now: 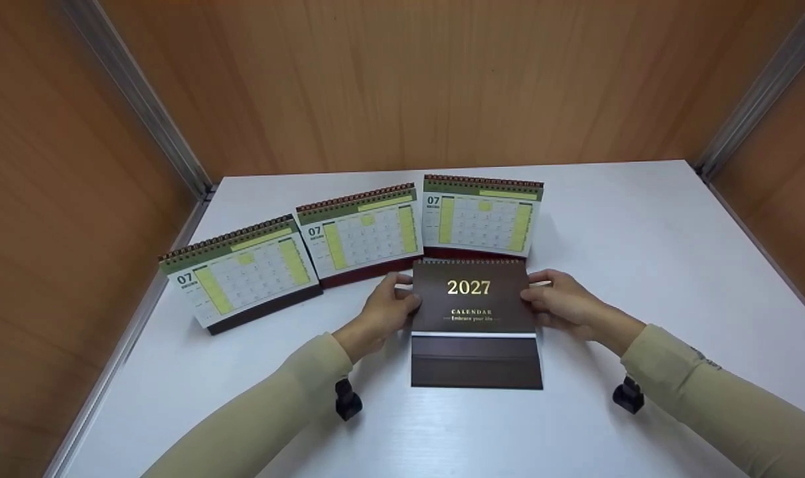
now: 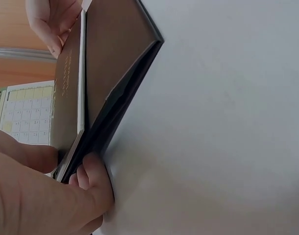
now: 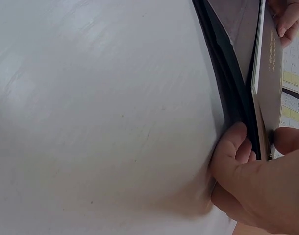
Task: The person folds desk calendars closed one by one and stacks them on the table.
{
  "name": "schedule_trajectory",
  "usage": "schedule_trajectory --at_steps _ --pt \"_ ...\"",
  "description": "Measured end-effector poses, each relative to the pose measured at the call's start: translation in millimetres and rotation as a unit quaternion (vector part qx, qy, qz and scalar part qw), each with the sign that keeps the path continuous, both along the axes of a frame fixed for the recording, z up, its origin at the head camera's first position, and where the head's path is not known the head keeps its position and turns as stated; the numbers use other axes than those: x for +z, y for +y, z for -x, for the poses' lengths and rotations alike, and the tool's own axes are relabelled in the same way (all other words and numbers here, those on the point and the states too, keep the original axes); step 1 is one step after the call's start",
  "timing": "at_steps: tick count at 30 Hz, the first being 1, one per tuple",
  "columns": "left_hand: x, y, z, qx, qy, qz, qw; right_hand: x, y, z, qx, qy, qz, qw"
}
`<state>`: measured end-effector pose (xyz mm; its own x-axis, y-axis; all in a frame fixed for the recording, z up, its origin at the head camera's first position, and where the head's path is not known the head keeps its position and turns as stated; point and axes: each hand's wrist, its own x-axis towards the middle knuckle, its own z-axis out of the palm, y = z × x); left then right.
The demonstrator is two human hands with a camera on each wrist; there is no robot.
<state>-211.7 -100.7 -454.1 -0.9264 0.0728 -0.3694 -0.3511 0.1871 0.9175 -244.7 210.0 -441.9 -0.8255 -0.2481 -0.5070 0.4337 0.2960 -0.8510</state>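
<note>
A dark brown desk calendar point(image 1: 472, 302) with gold "2027 CALENDAR" lettering is held between both hands at the middle of the table. My left hand point(image 1: 387, 309) grips its left edge, thumb on the cover and fingers behind, as the left wrist view shows. On the opposite edge, my right hand point(image 1: 565, 302) pinches the calendar the same way. The page block point(image 2: 82, 73) leans against the folded stand point(image 2: 120, 44), whose base panel slopes toward the front of the table. In the right wrist view a dark gap shows between the stand's layers.
Three desk calendars opened to page 07 stand in a curved row: one at left point(image 1: 243, 275), one in the middle point(image 1: 362, 232), one at right point(image 1: 483, 216) right behind the brown one. Wooden panels point(image 1: 402, 79) enclose the white table point(image 1: 641, 252) at the back and sides.
</note>
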Motion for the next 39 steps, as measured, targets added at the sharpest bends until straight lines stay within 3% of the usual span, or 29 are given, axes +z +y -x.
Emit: schedule_trajectory --at_steps 9,20,39 --pt "-2.0 11.2 -0.8 0.003 0.029 0.011 0.9995 0.6 9 -1.7 0.001 0.015 0.008 0.9999" --pt "0.9 35.6 -0.2 -0.016 0.040 0.012 0.9990 1.8 32 -0.4 0.022 0.035 -0.045 0.9981" --pt "1.0 86.0 4.7 -0.038 0.010 -0.032 0.9987 8.5 89 6.7 0.075 0.037 -0.117 0.9896"
